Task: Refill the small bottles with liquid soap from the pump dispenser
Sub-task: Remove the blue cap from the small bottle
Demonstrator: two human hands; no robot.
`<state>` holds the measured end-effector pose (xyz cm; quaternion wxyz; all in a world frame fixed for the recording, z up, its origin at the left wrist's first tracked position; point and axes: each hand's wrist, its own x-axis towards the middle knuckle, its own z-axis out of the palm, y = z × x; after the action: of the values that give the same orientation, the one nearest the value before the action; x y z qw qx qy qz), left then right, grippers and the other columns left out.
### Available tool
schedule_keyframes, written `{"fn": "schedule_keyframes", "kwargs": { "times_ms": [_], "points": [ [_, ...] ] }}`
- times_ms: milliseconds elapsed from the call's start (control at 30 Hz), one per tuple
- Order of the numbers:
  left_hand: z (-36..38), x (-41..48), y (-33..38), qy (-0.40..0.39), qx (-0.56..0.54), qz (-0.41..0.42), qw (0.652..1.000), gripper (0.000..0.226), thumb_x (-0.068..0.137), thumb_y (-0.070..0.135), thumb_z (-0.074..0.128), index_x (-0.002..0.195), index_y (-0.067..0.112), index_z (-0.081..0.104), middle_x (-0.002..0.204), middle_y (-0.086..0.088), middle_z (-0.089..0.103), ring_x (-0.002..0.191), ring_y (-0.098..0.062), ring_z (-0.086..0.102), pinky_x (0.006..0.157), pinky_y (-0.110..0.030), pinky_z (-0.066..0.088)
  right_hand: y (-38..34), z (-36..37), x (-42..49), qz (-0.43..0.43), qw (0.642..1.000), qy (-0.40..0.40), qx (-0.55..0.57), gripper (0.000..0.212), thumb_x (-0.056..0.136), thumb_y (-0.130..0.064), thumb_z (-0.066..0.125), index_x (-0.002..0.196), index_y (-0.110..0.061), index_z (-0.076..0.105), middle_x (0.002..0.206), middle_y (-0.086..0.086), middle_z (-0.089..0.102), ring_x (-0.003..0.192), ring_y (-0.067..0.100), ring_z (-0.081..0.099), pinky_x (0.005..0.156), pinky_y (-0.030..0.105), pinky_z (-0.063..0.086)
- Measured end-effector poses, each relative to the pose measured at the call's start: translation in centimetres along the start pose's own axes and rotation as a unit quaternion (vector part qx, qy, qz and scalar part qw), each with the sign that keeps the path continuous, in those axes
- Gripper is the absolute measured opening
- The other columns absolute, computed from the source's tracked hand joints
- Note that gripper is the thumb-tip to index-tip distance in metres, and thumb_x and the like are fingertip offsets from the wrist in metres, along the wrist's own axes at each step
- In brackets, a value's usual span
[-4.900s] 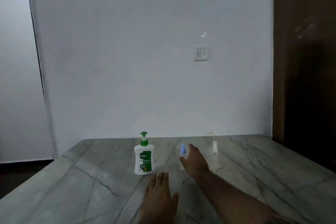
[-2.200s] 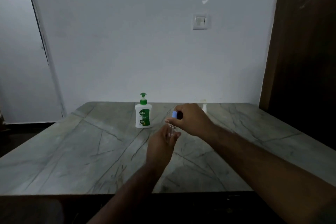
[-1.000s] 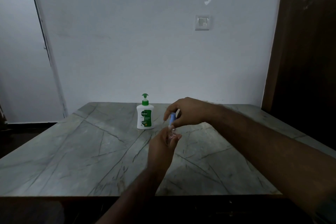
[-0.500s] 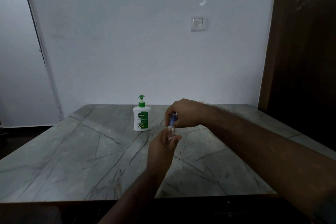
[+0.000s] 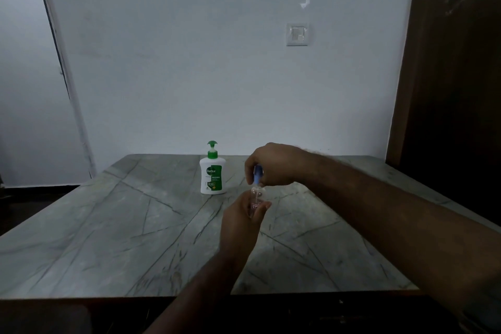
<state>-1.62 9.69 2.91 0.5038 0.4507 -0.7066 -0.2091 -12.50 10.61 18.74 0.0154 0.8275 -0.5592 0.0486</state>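
Observation:
A white pump dispenser point(image 5: 212, 176) with a green pump head and label stands upright near the far middle of the grey marble table point(image 5: 108, 225). My left hand point(image 5: 240, 221) grips a small clear bottle point(image 5: 256, 196) held upright above the table, right of the dispenser. My right hand point(image 5: 273, 165) pinches the bottle's blue cap point(image 5: 257, 173) from above; the cap sits just over the bottle's neck. The second small bottle seen earlier is hidden behind my right hand.
A white wall with a light switch point(image 5: 297, 34) rises behind the table. A dark wooden panel point(image 5: 455, 89) stands along the right side. The table's near edge point(image 5: 189, 296) runs just in front of me.
Both hands took up the blue-capped bottle from the table. Over the last second the right hand has stayed on the cap, which now sits slightly raised above the neck.

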Motion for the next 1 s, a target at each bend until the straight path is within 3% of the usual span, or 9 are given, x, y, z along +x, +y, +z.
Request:
{"fn": "schedule_keyframes", "kwargs": {
  "times_ms": [167,367,433,567,633,733,833,1000],
  "points": [
    [-0.1,-0.1,-0.3,0.009,-0.004,0.003,1.000,0.010,0.091,0.045,0.063,0.098,0.040,0.057,0.083,0.018,0.065,0.085,0.008,0.059,0.063,-0.006,0.041,0.6,-1.1,-0.4,-0.011,0.999,0.035,0.008,0.021,0.078,-0.019,0.074,0.098,-0.026,0.072,0.098,-0.010,0.072,0.084,0.005,0.059,0.077,0.030,0.052],
    [-1.2,-0.1,-1.2,0.009,0.000,-0.009,1.000,0.027,0.090,0.043,0.066,0.115,0.035,0.060,0.087,0.023,0.066,0.084,0.018,0.060,0.064,-0.004,0.042,3.4,-2.8,-1.3,0.042,0.987,0.088,0.130,0.021,0.074,-0.040,0.079,0.080,-0.020,0.073,0.070,-0.005,0.073,0.062,0.006,0.068,0.054,0.018,0.051],
    [-1.6,-0.1,-1.5,0.020,-0.001,-0.015,1.000,0.028,0.089,0.042,0.068,0.114,0.033,0.063,0.087,0.023,0.067,0.083,0.017,0.061,0.064,-0.004,0.042,5.1,-2.8,-1.7,0.069,0.958,0.110,0.254,0.023,0.072,-0.034,0.082,0.080,-0.014,0.073,0.074,0.003,0.074,0.067,0.012,0.071,0.059,0.020,0.056],
    [-2.2,-0.1,-2.1,0.034,-0.004,-0.027,0.999,0.028,0.088,0.041,0.070,0.114,0.033,0.065,0.090,0.022,0.069,0.083,0.013,0.064,0.066,-0.004,0.042,8.3,-0.6,-2.1,0.125,0.856,0.146,0.480,0.030,0.072,-0.015,0.082,0.090,0.002,0.065,0.083,0.015,0.074,0.075,0.019,0.073,0.068,0.027,0.060],
    [-2.4,0.0,-2.6,0.035,0.000,-0.031,0.999,0.028,0.088,0.041,0.071,0.114,0.032,0.065,0.092,0.019,0.071,0.082,0.010,0.065,0.068,-0.007,0.043,9.0,1.4,-1.6,0.141,0.798,0.155,0.565,0.024,0.078,-0.006,0.076,0.096,-0.001,0.060,0.088,0.015,0.071,0.079,0.019,0.072,0.075,0.031,0.061],
    [-2.6,0.0,-3.3,0.030,0.007,-0.033,0.999,0.026,0.088,0.040,0.070,0.111,0.032,0.065,0.091,0.018,0.071,0.082,0.008,0.065,0.070,-0.010,0.047,9.2,4.4,-0.2,0.168,0.732,0.147,0.644,0.021,0.084,-0.009,0.070,0.102,-0.012,0.062,0.093,0.008,0.068,0.092,0.020,0.069,0.088,0.035,0.055],
    [-2.8,0.2,-4.1,0.031,0.004,-0.037,0.999,0.023,0.088,0.039,0.070,0.110,0.032,0.064,0.090,0.020,0.069,0.082,0.009,0.064,0.070,-0.010,0.047,9.0,7.0,2.1,0.206,0.707,0.171,0.655,0.026,0.085,-0.016,0.069,0.111,-0.014,0.066,0.100,0.003,0.067,0.096,0.013,0.062,0.082,0.027,0.045],
    [-3.3,1.1,-4.7,0.025,0.014,-0.026,0.999,0.014,0.088,0.042,0.069,0.097,0.042,0.058,0.085,0.022,0.068,0.082,0.012,0.063,0.062,-0.006,0.042,9.3,11.5,6.5,0.247,0.697,0.230,0.633,0.028,0.081,-0.006,0.072,0.105,0.005,0.065,0.086,0.016,0.070,0.067,0.015,0.061,0.059,0.023,0.047]
  ]
}}
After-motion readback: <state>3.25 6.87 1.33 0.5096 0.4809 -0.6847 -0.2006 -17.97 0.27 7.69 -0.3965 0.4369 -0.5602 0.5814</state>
